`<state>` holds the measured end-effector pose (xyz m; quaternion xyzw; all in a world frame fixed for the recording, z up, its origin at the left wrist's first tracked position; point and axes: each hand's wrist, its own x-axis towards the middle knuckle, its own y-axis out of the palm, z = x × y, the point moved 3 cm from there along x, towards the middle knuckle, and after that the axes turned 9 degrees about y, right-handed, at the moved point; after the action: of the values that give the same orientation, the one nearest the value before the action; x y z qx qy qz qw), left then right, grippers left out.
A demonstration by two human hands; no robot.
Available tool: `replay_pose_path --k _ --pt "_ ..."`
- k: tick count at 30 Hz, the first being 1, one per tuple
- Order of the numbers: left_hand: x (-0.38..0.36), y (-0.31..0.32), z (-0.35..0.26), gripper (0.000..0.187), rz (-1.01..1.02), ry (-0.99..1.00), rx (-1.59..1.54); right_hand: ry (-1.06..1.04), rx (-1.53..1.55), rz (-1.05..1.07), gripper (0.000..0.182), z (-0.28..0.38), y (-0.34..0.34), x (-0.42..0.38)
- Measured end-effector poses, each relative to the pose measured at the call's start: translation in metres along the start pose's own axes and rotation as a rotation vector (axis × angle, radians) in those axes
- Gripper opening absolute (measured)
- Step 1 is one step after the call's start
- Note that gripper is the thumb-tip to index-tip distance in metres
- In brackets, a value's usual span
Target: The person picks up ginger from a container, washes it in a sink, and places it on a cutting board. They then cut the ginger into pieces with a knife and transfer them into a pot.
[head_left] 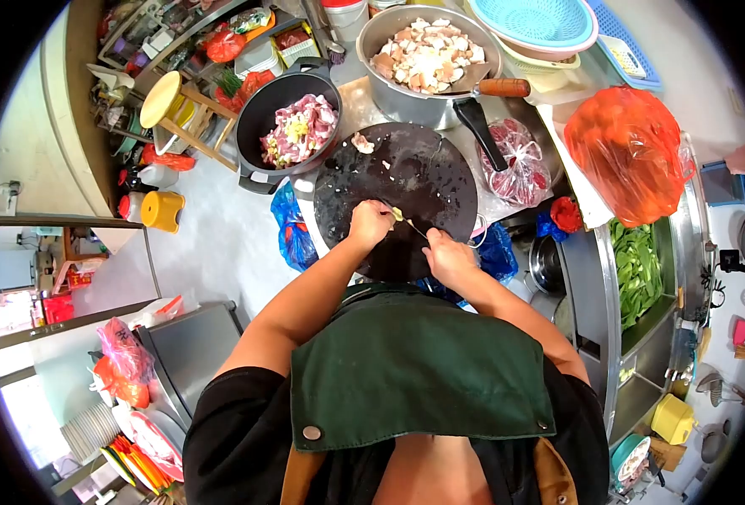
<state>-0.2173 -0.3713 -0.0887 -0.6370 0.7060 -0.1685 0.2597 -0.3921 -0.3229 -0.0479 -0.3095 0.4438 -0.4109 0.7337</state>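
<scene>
My left hand (372, 222) pinches a small pale yellow-green piece of food (398, 215) over the round dark chopping board (406, 177). Closed around the handle of a thin-bladed knife (418, 228), my right hand (449, 257) is at the board's near right side. The blade points left, with its tip right at the pale piece. Most of the handle is hidden by my fingers. A scrap of meat (362, 143) and small bits lie toward the board's far side.
Left of the board sits a black pot (245, 139) of raw meat with chopped yellow bits. Behind is a large metal pot (378, 94) of pale meat chunks. A cleaver with a wooden handle (503, 87), a bag of red meat (517, 164) and an orange bag (623, 156) are at right.
</scene>
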Motion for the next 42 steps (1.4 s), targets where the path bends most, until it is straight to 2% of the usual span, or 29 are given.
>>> replay_pose_path --k 1,2,3,5,6,7,9,10,11,13,14,15,17,19,20,21,22,23,25,27,29,30,34,36,37,38,39,40,42 --pt "0.0 -0.001 0.0 0.014 0.017 -0.02 0.014 -0.057 0.005 -0.086 0.018 -0.005 -0.003 -0.004" --pt "0.002 0.002 0.006 0.017 0.015 0.098 0.045 -0.114 0.007 -0.167 0.017 -0.009 -0.006 -0.006" --pt "0.006 0.007 0.015 0.017 0.013 0.094 0.044 -0.116 0.005 -0.164 0.017 -0.011 -0.008 -0.008" --pt "0.014 0.017 0.025 0.023 0.044 0.247 0.076 -0.22 0.069 -0.38 0.015 -0.012 -0.02 -0.017" --pt "0.017 0.019 0.025 0.027 -0.029 0.286 0.013 -0.261 0.059 -0.437 0.013 -0.012 -0.024 -0.017" --pt "0.021 0.022 0.026 0.027 -0.03 0.292 0.015 -0.261 0.058 -0.444 0.013 -0.014 -0.025 -0.014" --pt "0.018 0.005 -0.012 0.025 0.034 0.084 -0.085 -0.309 0.077 -0.538 0.015 -0.016 -0.028 -0.009" --pt "0.032 0.025 0.03 0.024 0.032 0.05 -0.129 -0.308 0.077 -0.542 0.015 -0.017 -0.029 -0.007" --pt "0.031 0.02 0.021 0.024 0.034 0.054 -0.129 -0.261 0.118 -0.56 0.016 -0.015 -0.035 -0.006" --pt "0.027 0.009 -0.004 0.032 0.219 0.058 0.039 -0.212 0.161 -0.581 0.017 -0.015 -0.039 -0.004" --pt "0.037 0.021 0.013 0.025 0.245 0.294 0.181 -0.173 0.205 -0.594 0.017 -0.016 -0.039 -0.003" --pt "0.046 0.026 0.022 0.025 0.243 0.301 0.184 -0.136 0.25 -0.611 0.017 -0.017 -0.041 -0.001" --pt "0.062 0.025 0.025 0.017 -0.037 0.402 0.382 -0.123 0.247 -0.603 0.018 -0.016 -0.043 0.001" --pt "0.07 0.003 0.012 0.01 -0.138 0.201 0.06 -0.213 0.255 -0.675 0.017 -0.011 -0.048 0.003" --pt "0.078 0.001 0.015 0.006 -0.111 -0.044 -0.415 -0.213 0.253 -0.677 0.017 -0.01 -0.046 0.007" --pt "0.085 0.001 0.018 0.005 -0.075 -0.297 -0.885 -0.134 0.414 -0.588 0.017 -0.011 -0.041 0.017" --pt "0.086 0.001 0.015 0.005 0.012 -0.375 -1.226 -0.053 0.574 -0.496 0.016 -0.011 -0.036 0.027" --pt "0.091 0.004 0.021 0.015 0.221 -0.273 -1.472 -0.051 0.575 -0.5 0.016 -0.005 -0.039 0.034" --pt "0.07 -0.005 -0.025 0.029 0.168 -0.284 -1.566 0.14 1.409 0.081 0.015 0.005 -0.03 0.053" --pt "0.072 -0.004 -0.019 0.04 0.266 -0.207 -1.666 0.231 1.547 0.206 0.013 0.01 -0.028 0.058" --pt "0.07 -0.008 -0.018 0.048 0.128 -0.273 -1.752 0.306 1.563 0.273 0.013 0.009 -0.024 0.056" --pt "0.076 -0.006 -0.008 0.056 0.084 -0.316 -1.756 0.333 1.565 0.304 0.013 0.006 -0.021 0.052" --pt "0.083 -0.024 0.004 0.028 -0.239 -0.434 -1.638 0.397 1.498 0.334 0.015 -0.018 -0.017 0.033" --pt "0.098 -0.025 0.034 0.033 -0.251 -0.283 -1.612 0.431 1.453 0.217 0.016 -0.03 -0.018 0.029" --pt "0.103 -0.026 0.043 0.036 -0.242 -0.207 -1.53 0.44 1.319 0.159 0.022 -0.047 -0.011 0.036" --pt "0.103 -0.033 0.039 0.039 -0.395 -0.166 -1.32 0.39 0.942 -0.026 0.026 -0.047 -0.021 0.043" --pt "0.107 -0.037 0.046 0.039 -0.412 -0.058 -0.997 0.332 0.562 -0.201 0.031 -0.044 -0.03 0.046" --pt "0.106 -0.04 0.047 0.038 -0.399 0.004 -0.883 0.29 0.318 -0.252 0.039 -0.045 -0.036 0.039" --pt "0.104 -0.042 0.042 0.038 -0.381 0.068 -0.768 0.237 0.19 -0.308 0.04 -0.048 -0.027 0.045"
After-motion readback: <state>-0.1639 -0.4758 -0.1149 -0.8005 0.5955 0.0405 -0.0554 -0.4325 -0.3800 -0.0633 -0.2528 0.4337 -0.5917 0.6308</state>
